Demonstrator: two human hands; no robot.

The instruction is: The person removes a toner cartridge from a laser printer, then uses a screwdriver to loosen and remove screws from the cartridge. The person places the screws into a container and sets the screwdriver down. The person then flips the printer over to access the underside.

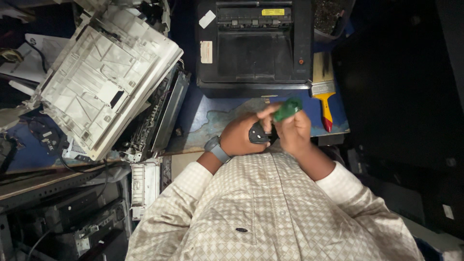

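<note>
We see the left hand (pixel 240 135), a grey watch (pixel 217 149) on its wrist, curled around a small black plastic part (pixel 257 134) held just above the worn blue tabletop (pixel 212 118). The right hand (pixel 293 129) touches it, its fingers pinching a small green circuit board (pixel 287 108) that sticks up over the part. Behind them sits a black printer (pixel 255 43), a yellow-handled paintbrush (pixel 324 87) beside it, and an opened white printer casing (pixel 104 72) lies left.
</note>
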